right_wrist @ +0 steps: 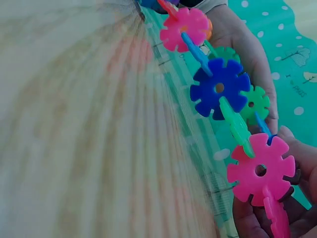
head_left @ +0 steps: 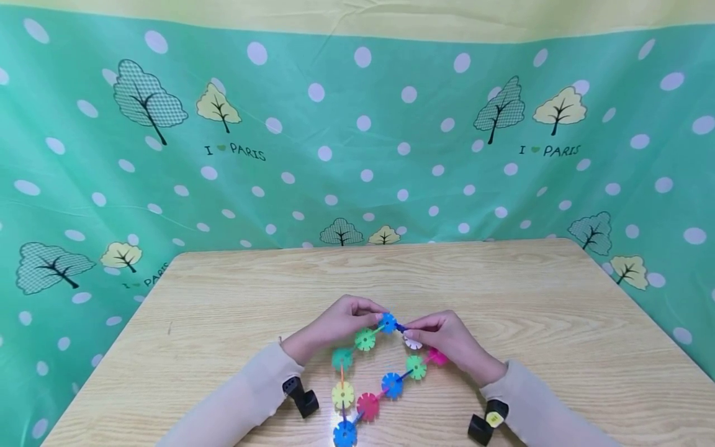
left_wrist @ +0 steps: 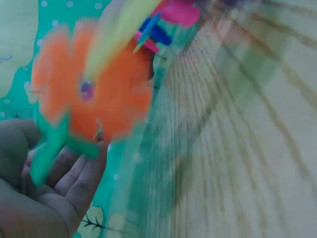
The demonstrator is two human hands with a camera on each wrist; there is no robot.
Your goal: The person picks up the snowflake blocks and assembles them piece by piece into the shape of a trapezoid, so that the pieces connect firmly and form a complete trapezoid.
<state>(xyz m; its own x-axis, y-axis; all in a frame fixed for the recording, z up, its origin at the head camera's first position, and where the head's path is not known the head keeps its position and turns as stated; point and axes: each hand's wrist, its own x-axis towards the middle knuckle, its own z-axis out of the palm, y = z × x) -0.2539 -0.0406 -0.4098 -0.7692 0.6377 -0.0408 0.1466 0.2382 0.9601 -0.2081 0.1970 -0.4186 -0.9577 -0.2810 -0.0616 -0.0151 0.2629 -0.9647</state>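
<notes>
A chain of slotted snowflake discs hangs as a loop between both hands, above the table. At its top, my left hand (head_left: 347, 320) pinches a blue disc (head_left: 388, 323). My right hand (head_left: 447, 335) pinches the chain by a dark blue disc (head_left: 400, 327) and a pale disc (head_left: 413, 343), which its fingers partly cover. A yellow disc (head_left: 343, 395), a red disc (head_left: 367, 406) and a lower blue disc (head_left: 344, 434) hang nearest me. An orange disc (left_wrist: 119, 106) looms blurred in the left wrist view. In the right wrist view, a pink disc (right_wrist: 261, 171) hangs before the right fingers.
The wooden table (head_left: 251, 292) spreads under the hands. Behind and beside it hangs a green dotted cloth (head_left: 363, 155) printed with trees. Black wrist cameras are strapped below both sleeves, the left camera (head_left: 301, 397) close to the chain.
</notes>
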